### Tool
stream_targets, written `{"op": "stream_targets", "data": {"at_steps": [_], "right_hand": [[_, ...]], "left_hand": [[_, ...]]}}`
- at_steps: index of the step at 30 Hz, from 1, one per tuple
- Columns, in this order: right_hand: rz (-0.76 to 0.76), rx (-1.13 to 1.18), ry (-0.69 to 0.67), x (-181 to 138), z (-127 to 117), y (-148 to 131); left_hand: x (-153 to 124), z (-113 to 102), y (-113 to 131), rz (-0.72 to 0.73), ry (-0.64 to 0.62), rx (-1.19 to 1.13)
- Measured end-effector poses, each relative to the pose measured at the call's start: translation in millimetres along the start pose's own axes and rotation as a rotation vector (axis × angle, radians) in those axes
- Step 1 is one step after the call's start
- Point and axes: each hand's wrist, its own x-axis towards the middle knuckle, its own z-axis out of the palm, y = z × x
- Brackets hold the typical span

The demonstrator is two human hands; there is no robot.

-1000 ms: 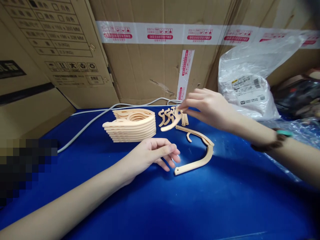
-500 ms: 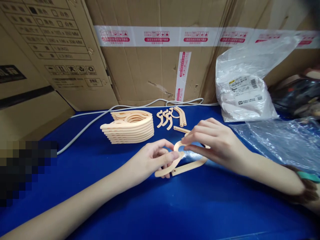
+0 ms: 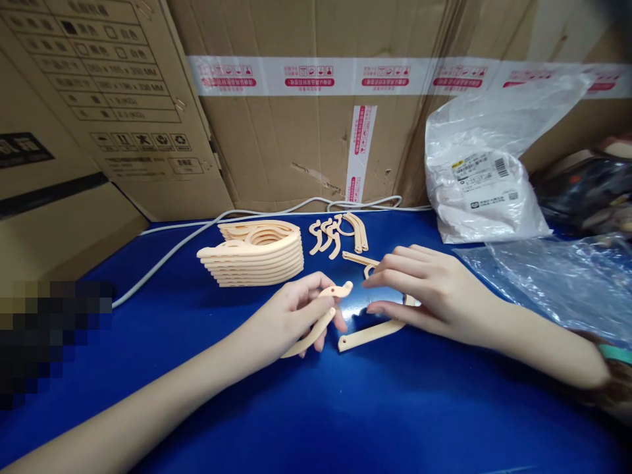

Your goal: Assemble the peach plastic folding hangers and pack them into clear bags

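Note:
My left hand [image 3: 310, 315] is closed around a curved beige hanger hook piece [image 3: 340, 289], its knobbed end sticking out past the fingertips and another end showing below the thumb. My right hand [image 3: 424, 283] hovers just to the right, fingers apart and nothing between them. Under and beside it lies a beige hanger arm [image 3: 368, 336], angled, with a hole at its near end; my fingers hide part of it. Another slim arm piece [image 3: 359, 259] and part of a ring show beyond the right fingertips.
Folded beige hangers [image 3: 251, 263] are stacked at the left. Several loose hooks [image 3: 323, 236] and curved arms [image 3: 356, 230] lie behind. A white cable [image 3: 172, 243] runs along the cardboard boxes [image 3: 296, 145]. A white plastic bag [image 3: 486, 191] and clear plastic film [image 3: 553, 283] are at the right.
My right hand has let go of the hook piece and its fingers have spread. My left hand has drawn the piece slightly left and turned it.

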Motion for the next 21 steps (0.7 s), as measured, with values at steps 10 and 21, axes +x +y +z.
{"op": "stream_targets", "data": {"at_steps": [10,21], "right_hand": [[0.013,0.179,-0.268,-0.8,11.0,-21.4],[-0.015,0.04,-0.326,-6.9,19.9,-16.4]], "left_hand": [[0.5,-1.0,-5.3,0.099,0.159,0.056],[2.8,-4.7,-11.1,0.143,0.157,0.132]]}}
